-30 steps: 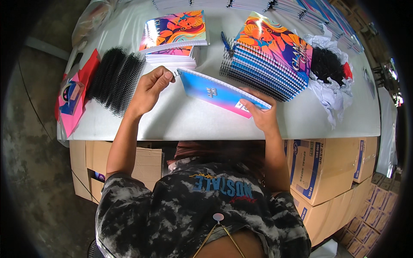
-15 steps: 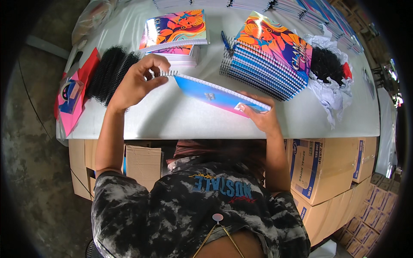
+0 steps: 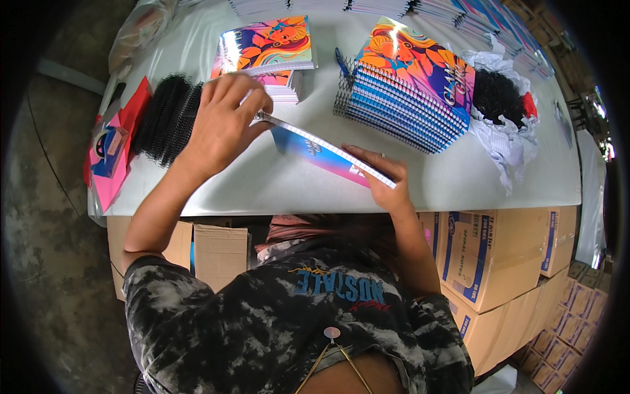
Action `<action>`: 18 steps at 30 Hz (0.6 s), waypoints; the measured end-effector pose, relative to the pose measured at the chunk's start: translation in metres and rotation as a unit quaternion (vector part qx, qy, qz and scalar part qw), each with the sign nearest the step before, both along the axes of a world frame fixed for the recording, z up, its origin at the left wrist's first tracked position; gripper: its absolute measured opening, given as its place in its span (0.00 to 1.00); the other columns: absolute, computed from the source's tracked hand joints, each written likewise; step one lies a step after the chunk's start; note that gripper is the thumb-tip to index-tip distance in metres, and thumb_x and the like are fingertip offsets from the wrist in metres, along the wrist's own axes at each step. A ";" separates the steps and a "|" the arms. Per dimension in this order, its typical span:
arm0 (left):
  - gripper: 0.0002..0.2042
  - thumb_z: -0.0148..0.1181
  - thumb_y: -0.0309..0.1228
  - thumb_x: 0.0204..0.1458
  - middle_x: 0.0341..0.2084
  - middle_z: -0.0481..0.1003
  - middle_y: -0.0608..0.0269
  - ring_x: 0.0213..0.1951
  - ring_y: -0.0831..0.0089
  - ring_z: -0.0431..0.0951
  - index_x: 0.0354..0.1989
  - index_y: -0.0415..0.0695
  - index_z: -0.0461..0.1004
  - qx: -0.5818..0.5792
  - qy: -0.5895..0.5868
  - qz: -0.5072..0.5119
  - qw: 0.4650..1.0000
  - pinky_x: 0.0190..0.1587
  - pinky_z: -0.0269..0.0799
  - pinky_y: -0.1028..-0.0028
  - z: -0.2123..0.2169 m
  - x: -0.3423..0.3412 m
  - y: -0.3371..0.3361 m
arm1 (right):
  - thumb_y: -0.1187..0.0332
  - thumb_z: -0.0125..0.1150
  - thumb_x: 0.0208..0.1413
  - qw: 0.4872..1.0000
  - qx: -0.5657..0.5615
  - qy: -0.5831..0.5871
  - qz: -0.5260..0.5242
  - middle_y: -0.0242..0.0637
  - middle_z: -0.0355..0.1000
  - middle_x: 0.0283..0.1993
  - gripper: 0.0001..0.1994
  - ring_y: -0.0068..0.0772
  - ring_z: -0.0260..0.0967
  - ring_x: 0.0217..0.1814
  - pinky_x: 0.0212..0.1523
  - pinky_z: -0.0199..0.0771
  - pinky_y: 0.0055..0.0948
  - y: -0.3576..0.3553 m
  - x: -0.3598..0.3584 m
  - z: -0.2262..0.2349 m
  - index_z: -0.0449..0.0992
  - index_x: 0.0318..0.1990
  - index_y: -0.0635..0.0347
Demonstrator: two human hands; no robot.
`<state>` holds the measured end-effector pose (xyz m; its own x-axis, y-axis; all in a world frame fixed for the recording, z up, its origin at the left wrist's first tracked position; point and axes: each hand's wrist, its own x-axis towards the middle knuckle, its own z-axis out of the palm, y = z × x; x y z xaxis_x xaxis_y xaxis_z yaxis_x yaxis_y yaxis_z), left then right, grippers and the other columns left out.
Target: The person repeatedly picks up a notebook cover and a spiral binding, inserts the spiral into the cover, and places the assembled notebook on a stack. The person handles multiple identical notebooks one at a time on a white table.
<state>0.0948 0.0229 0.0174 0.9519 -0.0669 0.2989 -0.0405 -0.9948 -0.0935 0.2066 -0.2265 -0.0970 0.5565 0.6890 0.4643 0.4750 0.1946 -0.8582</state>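
Observation:
A notebook [image 3: 321,154] with a blue-to-pink cover is held slanted above the table, its punched edge turned up. My right hand [image 3: 385,176] grips its lower right end, thumb and fingers on opposite sides. At the other end of that edge, my left hand [image 3: 230,115] is closed, with fingers bent at the notebook's corner around a dark spiral binding coil [image 3: 261,116]. Most of this coil is hidden by the fingers. To the left lies a pile of black spiral coils [image 3: 167,118]. Beyond my left hand is a stack of colourful-covered notebooks [image 3: 269,46].
Spiral-bound notebooks [image 3: 410,105] are stacked at the right, beside crumpled white paper with a black tangle [image 3: 499,98]. A blue pen-like tool [image 3: 342,62] lies near them. Red and pink packaging [image 3: 115,148] sits at the table's left edge. Cardboard boxes [image 3: 499,256] stand below the table.
My left hand has turned over and moved right to the notebook's corner, covering the coil. The notebook has tilted, its punched edge now facing up more, and my right hand has shifted slightly left.

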 end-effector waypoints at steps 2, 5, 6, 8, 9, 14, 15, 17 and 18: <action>0.36 0.59 0.53 0.41 0.55 0.60 0.44 0.58 0.46 0.55 0.53 0.39 0.62 -0.005 -0.140 0.002 0.990 0.59 0.43 0.50 -0.028 0.000 -0.003 | 0.85 0.51 0.44 1.000 0.012 -0.019 -0.019 0.44 0.73 0.45 0.19 0.37 0.73 0.46 0.47 0.71 0.26 0.001 -0.005 0.000 0.75 0.45 0.64; 0.45 0.49 0.65 0.40 0.60 0.51 0.40 0.62 0.42 0.45 0.56 0.35 0.59 -0.021 -0.141 -0.028 0.989 0.58 0.28 0.40 -0.134 -0.026 0.000 | 0.85 0.51 0.44 0.999 0.030 0.001 -0.021 0.43 0.74 0.44 0.18 0.37 0.73 0.45 0.46 0.71 0.27 0.006 -0.015 -0.005 0.75 0.45 0.64; 0.48 0.44 0.68 0.40 0.61 0.47 0.38 0.64 0.42 0.41 0.58 0.33 0.56 0.028 -0.055 -0.081 0.995 0.57 0.21 0.37 -0.134 -0.034 -0.013 | 0.85 0.52 0.45 0.999 0.033 0.010 -0.032 0.43 0.74 0.44 0.17 0.37 0.73 0.45 0.46 0.72 0.27 0.007 -0.016 -0.007 0.75 0.44 0.64; 0.49 0.36 0.69 0.44 0.63 0.36 0.38 0.65 0.42 0.33 0.60 0.30 0.50 0.093 -0.242 -0.095 0.961 0.57 0.20 0.37 -0.126 -0.028 -0.001 | 0.82 0.55 0.45 0.997 0.053 -0.053 -0.031 0.43 0.74 0.43 0.16 0.37 0.74 0.45 0.45 0.72 0.27 0.007 -0.019 -0.009 0.75 0.44 0.64; 0.50 0.34 0.69 0.45 0.64 0.34 0.39 0.65 0.42 0.32 0.60 0.29 0.49 0.046 -0.370 -0.079 0.924 0.57 0.19 0.39 -0.094 -0.008 0.006 | 0.80 0.58 0.44 0.995 0.046 -0.081 -0.041 0.43 0.74 0.44 0.16 0.38 0.74 0.44 0.44 0.72 0.28 0.007 -0.022 -0.009 0.75 0.45 0.64; 0.54 0.28 0.74 0.41 0.63 0.38 0.39 0.65 0.41 0.29 0.61 0.30 0.47 -0.126 -0.263 0.021 0.956 0.58 0.14 0.43 -0.146 -0.016 0.001 | 0.79 0.57 0.45 0.994 0.061 -0.095 -0.002 0.48 0.73 0.43 0.15 0.42 0.74 0.44 0.45 0.72 0.29 0.011 -0.027 -0.009 0.74 0.43 0.69; 0.52 0.30 0.71 0.44 0.63 0.42 0.38 0.65 0.43 0.33 0.61 0.29 0.47 -0.025 -0.233 -0.080 0.969 0.58 0.14 0.44 -0.149 -0.036 -0.012 | 0.78 0.59 0.43 0.996 0.060 -0.069 -0.011 0.47 0.73 0.43 0.16 0.42 0.74 0.44 0.45 0.72 0.29 0.007 -0.026 -0.015 0.74 0.44 0.67; 0.50 0.31 0.69 0.46 0.62 0.39 0.39 0.65 0.46 0.35 0.61 0.29 0.46 0.004 -0.270 -0.145 0.952 0.60 0.19 0.45 -0.139 -0.029 0.005 | 0.76 0.61 0.43 0.987 0.074 -0.141 -0.030 0.46 0.73 0.44 0.17 0.41 0.74 0.43 0.44 0.72 0.30 0.010 -0.020 -0.009 0.75 0.44 0.65; 0.51 0.31 0.71 0.45 0.63 0.33 0.40 0.65 0.47 0.32 0.62 0.30 0.44 -0.081 -0.345 -0.119 0.928 0.61 0.24 0.46 -0.126 -0.017 0.024 | 0.76 0.60 0.43 0.989 0.074 -0.130 -0.015 0.46 0.73 0.44 0.17 0.41 0.74 0.43 0.44 0.72 0.30 0.011 -0.023 -0.005 0.75 0.44 0.65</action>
